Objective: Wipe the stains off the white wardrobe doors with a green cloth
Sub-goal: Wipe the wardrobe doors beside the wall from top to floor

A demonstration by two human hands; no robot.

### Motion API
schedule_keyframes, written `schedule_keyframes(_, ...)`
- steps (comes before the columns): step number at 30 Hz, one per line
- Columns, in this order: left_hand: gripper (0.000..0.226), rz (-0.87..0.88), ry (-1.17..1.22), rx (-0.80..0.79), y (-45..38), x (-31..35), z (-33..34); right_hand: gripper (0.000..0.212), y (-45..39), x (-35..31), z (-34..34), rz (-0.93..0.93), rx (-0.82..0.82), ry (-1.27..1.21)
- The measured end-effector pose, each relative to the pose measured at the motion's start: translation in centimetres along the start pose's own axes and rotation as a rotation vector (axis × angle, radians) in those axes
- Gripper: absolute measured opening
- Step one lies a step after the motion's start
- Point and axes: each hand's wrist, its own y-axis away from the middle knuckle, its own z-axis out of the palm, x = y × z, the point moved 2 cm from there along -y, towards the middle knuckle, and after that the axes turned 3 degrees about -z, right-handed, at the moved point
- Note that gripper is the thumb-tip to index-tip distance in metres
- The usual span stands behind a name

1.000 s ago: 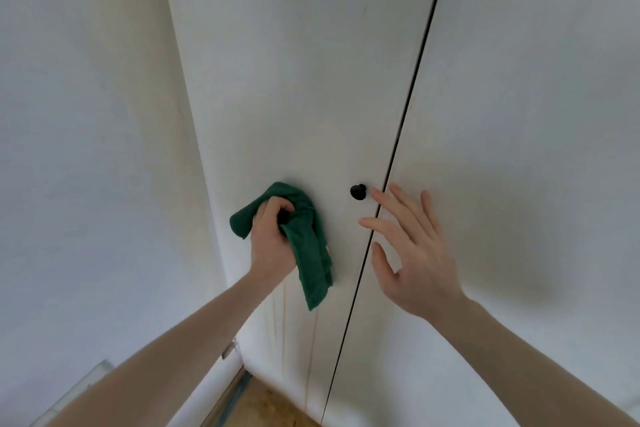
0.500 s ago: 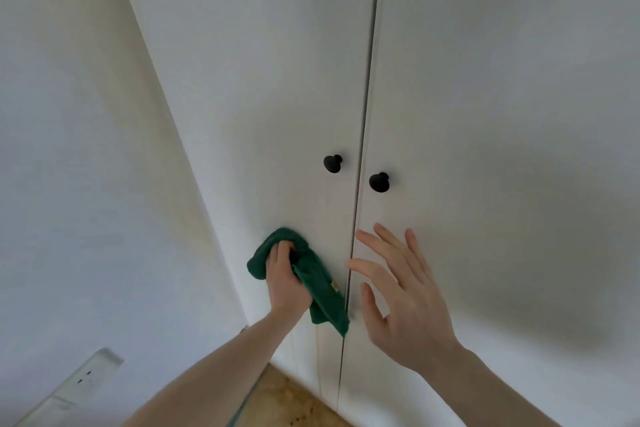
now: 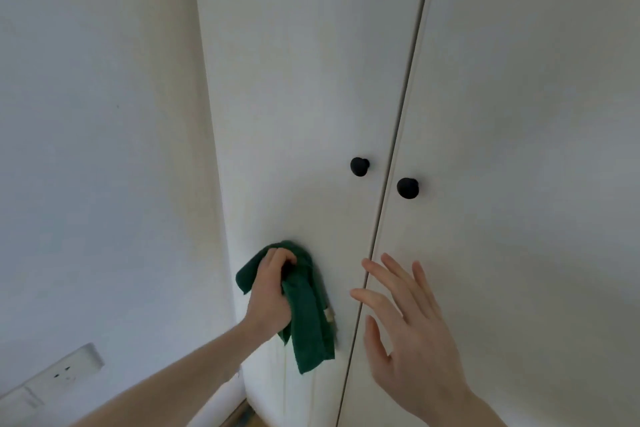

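Note:
Two white wardrobe doors fill the view, the left door [image 3: 304,97] and the right door [image 3: 519,114], with a dark gap between them. My left hand [image 3: 272,288] grips a bunched green cloth [image 3: 308,319] and holds it against the lower part of the left door, below its black knob [image 3: 359,166]. A loose end of the cloth hangs down. Faint vertical streaks [image 3: 284,374] run down the door under the cloth. My right hand [image 3: 405,329] has its fingers spread and straight over the lower right door, below that door's black knob [image 3: 407,187].
A white wall [image 3: 97,149] meets the wardrobe's left side. A white wall socket [image 3: 65,371] sits low on that wall at the bottom left. A strip of wooden floor [image 3: 252,421] shows at the foot of the wardrobe.
The view has tilted up, so both knobs now show. My left hand with the cloth has dropped lower on the left door, away from the knob. My right hand also sits lower.

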Motion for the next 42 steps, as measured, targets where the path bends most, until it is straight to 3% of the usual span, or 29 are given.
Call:
schedule_keyframes(5,0.034,0.214,0.031,0.239,-6.3,2.5,-2.1,0.037,0.2,1.0,1.6,-0.063,0.09,0.055)
schedule_keyframes(12,0.033,0.342,0.008,0.371,-4.7,-3.6,0.9,0.04,1.9,2.1,4.3,-0.169,0.162,0.195)
schedule_keyframes(17,0.022,0.281,0.033,0.417,-1.4,-10.8,4.7,0.043,3.2,2.2,6.1,-0.225,0.209,0.279)
schedule_keyframes(24,0.015,0.286,-0.035,0.318,2.4,-18.4,7.1,0.046,7.5,0.7,8.2,-0.234,0.198,0.382)
schedule_keyframes(28,0.013,0.121,0.124,0.372,2.6,-16.5,4.7,0.052,9.5,-0.9,8.1,-0.106,0.131,0.44)
schedule_keyframes(31,0.005,0.308,0.074,0.344,2.0,-13.2,1.8,0.064,9.4,-1.5,6.4,-0.002,0.077,0.518)
schedule_keyframes(33,0.015,0.402,0.085,0.365,0.8,-10.4,-0.5,0.071,8.7,-2.1,5.2,0.051,0.049,0.587)
schedule_keyframes(42,0.016,0.429,-0.085,0.232,-5.5,-1.8,-3.6,0.101,5.6,-2.5,4.4,0.359,-0.21,0.74)
